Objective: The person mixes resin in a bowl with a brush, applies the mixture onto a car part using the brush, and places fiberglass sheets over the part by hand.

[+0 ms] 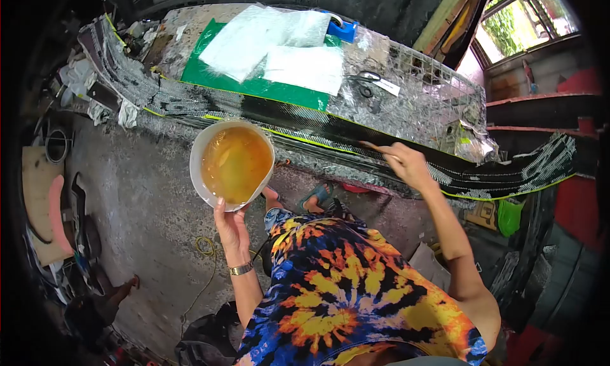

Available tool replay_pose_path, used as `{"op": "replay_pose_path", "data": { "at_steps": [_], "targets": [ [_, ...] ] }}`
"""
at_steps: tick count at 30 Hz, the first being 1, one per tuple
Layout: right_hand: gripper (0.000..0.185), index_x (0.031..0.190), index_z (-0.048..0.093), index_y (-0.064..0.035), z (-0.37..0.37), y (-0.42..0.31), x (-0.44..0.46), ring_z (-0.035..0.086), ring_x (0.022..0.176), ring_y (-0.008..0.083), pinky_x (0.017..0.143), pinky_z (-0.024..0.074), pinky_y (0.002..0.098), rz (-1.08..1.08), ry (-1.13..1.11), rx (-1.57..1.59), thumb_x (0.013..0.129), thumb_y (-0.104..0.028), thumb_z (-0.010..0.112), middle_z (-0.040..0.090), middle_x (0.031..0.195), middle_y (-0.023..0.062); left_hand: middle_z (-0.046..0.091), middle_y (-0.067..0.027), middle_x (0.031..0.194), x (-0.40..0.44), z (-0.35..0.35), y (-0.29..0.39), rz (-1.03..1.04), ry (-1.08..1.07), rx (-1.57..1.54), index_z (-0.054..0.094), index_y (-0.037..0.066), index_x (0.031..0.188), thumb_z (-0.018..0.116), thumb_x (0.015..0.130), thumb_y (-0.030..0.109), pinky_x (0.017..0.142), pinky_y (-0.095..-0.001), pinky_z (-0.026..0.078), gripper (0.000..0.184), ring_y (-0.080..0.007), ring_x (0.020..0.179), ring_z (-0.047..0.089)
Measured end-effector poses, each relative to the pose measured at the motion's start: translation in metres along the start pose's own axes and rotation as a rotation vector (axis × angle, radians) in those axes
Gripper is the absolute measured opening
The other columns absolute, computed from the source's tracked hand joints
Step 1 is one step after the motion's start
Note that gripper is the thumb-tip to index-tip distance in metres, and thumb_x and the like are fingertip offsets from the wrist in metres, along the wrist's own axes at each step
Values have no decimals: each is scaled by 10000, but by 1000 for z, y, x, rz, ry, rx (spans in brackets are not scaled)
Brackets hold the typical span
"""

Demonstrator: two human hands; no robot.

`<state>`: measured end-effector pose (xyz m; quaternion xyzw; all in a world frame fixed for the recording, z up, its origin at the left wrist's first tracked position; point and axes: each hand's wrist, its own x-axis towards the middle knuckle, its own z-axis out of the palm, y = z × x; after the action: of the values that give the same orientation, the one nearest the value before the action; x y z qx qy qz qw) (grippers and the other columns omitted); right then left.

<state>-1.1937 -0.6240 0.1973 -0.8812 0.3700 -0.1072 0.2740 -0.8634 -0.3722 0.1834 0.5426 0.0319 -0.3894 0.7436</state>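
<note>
My left hand [232, 225] grips the near rim of a white plastic tub [196, 169], held up in front of the bench. Amber, see-through liquid [236, 162] fills much of the tub. My right hand [408, 164] is closed around a thin wooden-handled brush [375, 148], whose tip reaches onto a long curved part [305, 119]. Black woven cloth that looks like carbon fibre covers this part, glossy and dark in the middle and greyer towards both ends. Yellow-green lines run along its edges. The bristles are too small to make out.
Behind the part, white fibre sheets [305, 67] lie on a green sheet [190, 70]. A blue tape dispenser [343, 29] and black scissors [363, 83] are on the bench. A yellow cord [206, 246] lies on the floor. A green container [509, 217] stands at the right.
</note>
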Motion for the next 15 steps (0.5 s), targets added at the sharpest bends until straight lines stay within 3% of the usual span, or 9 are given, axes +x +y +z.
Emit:
{"op": "replay_pose_path", "data": {
  "at_steps": [2, 3, 6, 7, 12, 15],
  "targets": [
    [205, 1063, 649, -44, 46, -12, 28, 573, 688, 218, 630, 461, 308, -50, 50, 138, 863, -69, 607, 560, 780, 106, 522, -87, 1248, 0, -2, 2, 8, 8, 9, 445, 56, 1288, 637, 838, 389, 848, -382, 468, 592, -203, 1119, 520],
    [205, 1070, 655, -79, 72, -15, 41, 587, 677, 239, 612, 469, 333, -72, 110, 221, 874, -104, 604, 559, 778, 91, 520, -85, 1248, 1, -4, 2, 13, 10, 24, 447, 57, 1286, 637, 837, 385, 850, -379, 466, 588, -201, 1119, 520],
    [189, 1047, 661, -64, 135, -33, 72, 574, 646, 218, 591, 456, 317, -55, 223, 389, 865, -90, 617, 551, 762, 97, 494, -108, 1286, 7, -17, 2, 5, 20, 21, 393, 60, 1327, 642, 841, 385, 840, -389, 501, 636, -218, 1137, 511],
    [187, 1044, 655, -71, 147, -38, 77, 585, 652, 252, 587, 460, 333, -34, 231, 392, 863, -93, 618, 554, 768, 100, 494, -108, 1286, 8, -21, 4, -6, 10, 26, 393, 60, 1327, 642, 841, 385, 840, -389, 501, 636, -218, 1137, 511],
    [185, 1040, 644, -93, 155, -21, 58, 604, 698, 314, 592, 471, 376, 108, 248, 150, 856, -98, 623, 583, 812, 97, 475, -115, 1309, 21, -30, 12, -16, 20, 35, 383, 63, 1339, 642, 842, 381, 858, -403, 495, 644, -232, 1150, 506],
    [179, 1033, 647, -93, 139, -15, 35, 613, 699, 301, 601, 475, 379, 148, 300, 123, 855, -96, 627, 586, 814, 96, 476, -118, 1311, 32, -37, 19, -43, -14, 30, 394, 52, 1330, 643, 842, 380, 859, -406, 496, 639, -236, 1156, 505]
  ]
}}
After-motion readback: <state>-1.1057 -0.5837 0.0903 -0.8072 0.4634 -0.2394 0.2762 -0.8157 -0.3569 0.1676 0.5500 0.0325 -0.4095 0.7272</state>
